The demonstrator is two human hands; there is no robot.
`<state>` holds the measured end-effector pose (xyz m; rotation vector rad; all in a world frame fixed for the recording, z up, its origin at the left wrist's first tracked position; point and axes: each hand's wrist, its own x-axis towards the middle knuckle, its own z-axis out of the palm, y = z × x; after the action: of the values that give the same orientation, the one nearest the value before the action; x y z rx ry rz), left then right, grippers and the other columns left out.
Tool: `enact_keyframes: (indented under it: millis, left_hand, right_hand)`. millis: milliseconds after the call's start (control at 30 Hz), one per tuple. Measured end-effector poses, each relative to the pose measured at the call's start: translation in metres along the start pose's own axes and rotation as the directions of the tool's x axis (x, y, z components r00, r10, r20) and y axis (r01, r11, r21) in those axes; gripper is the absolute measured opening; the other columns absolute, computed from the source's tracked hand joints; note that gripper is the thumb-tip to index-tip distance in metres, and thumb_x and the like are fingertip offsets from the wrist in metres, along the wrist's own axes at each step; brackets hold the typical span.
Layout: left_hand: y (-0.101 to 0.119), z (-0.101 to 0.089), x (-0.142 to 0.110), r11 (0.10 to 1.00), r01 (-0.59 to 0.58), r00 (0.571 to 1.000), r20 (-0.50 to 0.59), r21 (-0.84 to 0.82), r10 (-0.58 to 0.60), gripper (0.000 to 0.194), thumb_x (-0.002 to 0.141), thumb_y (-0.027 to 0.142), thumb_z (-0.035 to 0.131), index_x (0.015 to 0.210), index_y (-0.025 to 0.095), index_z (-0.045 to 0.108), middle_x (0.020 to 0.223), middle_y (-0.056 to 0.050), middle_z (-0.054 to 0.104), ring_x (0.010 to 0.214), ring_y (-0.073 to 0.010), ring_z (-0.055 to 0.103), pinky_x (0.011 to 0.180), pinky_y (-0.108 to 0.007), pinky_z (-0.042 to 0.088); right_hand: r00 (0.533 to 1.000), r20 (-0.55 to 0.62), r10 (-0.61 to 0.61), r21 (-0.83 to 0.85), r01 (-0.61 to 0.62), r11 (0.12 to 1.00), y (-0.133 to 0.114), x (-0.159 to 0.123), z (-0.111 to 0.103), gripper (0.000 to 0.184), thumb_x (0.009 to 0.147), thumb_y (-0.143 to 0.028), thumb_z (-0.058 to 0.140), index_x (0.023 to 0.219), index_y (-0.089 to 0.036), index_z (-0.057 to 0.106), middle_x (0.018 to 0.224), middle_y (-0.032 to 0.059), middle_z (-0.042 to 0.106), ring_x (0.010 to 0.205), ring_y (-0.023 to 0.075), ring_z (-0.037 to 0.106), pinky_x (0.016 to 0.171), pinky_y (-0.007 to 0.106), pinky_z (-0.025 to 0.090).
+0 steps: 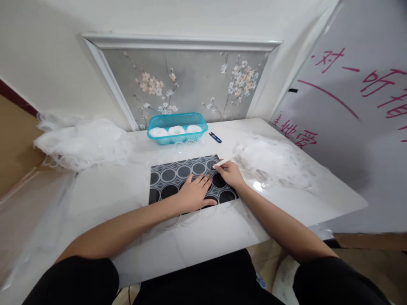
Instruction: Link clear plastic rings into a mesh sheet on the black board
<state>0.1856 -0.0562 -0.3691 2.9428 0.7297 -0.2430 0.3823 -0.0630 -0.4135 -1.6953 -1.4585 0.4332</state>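
A black sheet (pixel 227 195) lies on the white table, with a clear film patterned in rows of rings (pixel 183 171) over it. My left hand (pixel 195 192) rests flat on the film, fingers spread, covering some of the rings. Between the fingers of my right hand (pixel 231 173) is a slim white pen-like tool (pixel 226 160). Its tip meets the film near the top right corner of the sheet; the exact kind of tool cannot be made out. Clear film edges with ring outlines stick out beyond the black sheet at front and back.
Behind the sheet stands a blue plastic basket (pixel 178 140) holding white round rolls (pixel 176 130). Dark blue thread snips (pixel 215 137) lie to its right. Heaps of translucent rings sit at the left (pixel 92 142) and right (pixel 276 161). A whiteboard (pixel 343 106) borders the right side.
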Motion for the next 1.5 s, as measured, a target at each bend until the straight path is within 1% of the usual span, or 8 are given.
enact_keyframes:
  millis: [500,767,1000,1167,1200,1267,1367,1500]
  left_hand:
    - [-0.002,0.001,0.001,0.999,-0.01,1.0,0.006,-0.033,0.011,0.074,0.088,0.066,0.039,0.144,0.018,0.033,0.15,-0.015,0.028,0.138,-0.0332,0.024,0.107,-0.06,0.017]
    - [-0.004,0.0,-0.003,0.996,-0.033,0.997,-0.069,-0.083,0.027,0.074,0.085,0.067,0.044,0.141,0.019,0.038,0.148,-0.016,0.032,0.135,-0.0346,0.029,0.105,-0.061,0.021]
    - [-0.015,-0.002,-0.01,0.975,-0.069,0.998,-0.015,-0.213,0.067,0.079,0.081,0.071,0.046,0.142,0.023,0.035,0.152,-0.013,0.025,0.137,-0.0358,0.025,0.106,-0.06,0.017]
    - [-0.029,-0.005,-0.07,0.956,0.006,0.979,-0.195,-0.295,-0.066,0.066,0.085,0.068,0.042,0.132,0.021,0.046,0.138,-0.014,0.043,0.127,-0.0302,0.038,0.104,-0.047,0.026]
    - [-0.032,-0.003,-0.089,0.95,0.058,0.974,-0.193,-0.306,-0.122,0.06,0.085,0.067,0.045,0.12,0.019,0.054,0.127,-0.012,0.051,0.118,-0.029,0.044,0.1,-0.044,0.031]
    - [-0.037,0.002,-0.127,0.937,0.162,0.968,-0.134,-0.311,-0.212,0.05,0.082,0.065,0.051,0.098,0.019,0.061,0.11,-0.009,0.056,0.105,-0.0274,0.048,0.091,-0.041,0.036]
    - [-0.039,0.009,-0.173,0.928,0.223,0.961,-0.094,-0.299,-0.261,0.04,0.078,0.058,0.062,0.082,0.018,0.059,0.102,-0.007,0.055,0.105,-0.0281,0.045,0.089,-0.041,0.035]
    - [-0.036,0.005,-0.193,0.904,0.131,0.984,-0.06,-0.407,-0.169,0.028,0.086,0.043,0.057,0.075,0.018,0.05,0.09,-0.003,0.054,0.094,-0.0215,0.048,0.082,-0.033,0.037]
  right_hand:
    - [0.998,0.027,-0.057,-0.044,0.058,0.997,-0.004,-0.001,-0.004,0.021,0.085,-0.03,0.055,0.09,-0.017,0.07,0.098,0.0103,0.071,0.104,0.0253,0.062,0.094,0.039,0.045]
    - [0.918,0.236,-0.319,-0.517,0.397,0.759,-0.026,-0.014,-0.003,0.033,0.082,-0.008,0.044,0.107,-0.02,0.063,0.095,0.0093,0.072,0.129,0.0306,0.04,0.109,0.061,0.009]
    - [0.906,-0.405,-0.124,-0.537,-0.126,0.834,-0.029,0.055,-0.069,0.031,0.086,-0.014,0.04,0.106,-0.013,0.064,0.114,0.0171,0.064,0.129,0.0339,0.037,0.107,0.063,0.011]
    - [0.998,0.048,0.044,-0.255,-0.03,0.966,-0.035,0.008,-0.09,0.028,0.082,-0.031,0.054,0.101,-0.015,0.066,0.127,0.0167,0.056,0.118,0.0339,0.049,0.098,0.052,0.037]
    - [0.964,0.256,0.066,-0.147,-0.029,0.989,-0.037,-0.009,-0.092,0.031,0.082,-0.036,0.054,0.102,-0.016,0.066,0.125,0.015,0.058,0.109,0.0304,0.056,0.093,0.047,0.043]
    - [0.72,0.693,0.025,-0.005,-0.03,1.0,-0.042,-0.04,-0.098,0.032,0.081,-0.04,0.057,0.102,-0.018,0.066,0.123,0.0117,0.059,0.102,0.0252,0.06,0.087,0.038,0.048]
    - [0.449,0.894,-0.006,0.013,-0.013,1.0,-0.049,-0.062,-0.103,0.022,0.08,-0.036,0.059,0.088,-0.017,0.067,0.106,0.008,0.066,0.088,0.0194,0.061,0.077,0.03,0.048]
    - [0.219,0.976,-0.005,-0.004,0.04,0.999,-0.057,-0.05,-0.096,0.015,0.077,-0.028,0.061,0.082,-0.015,0.067,0.072,0.0019,0.063,0.069,0.0144,0.057,0.064,0.026,0.043]
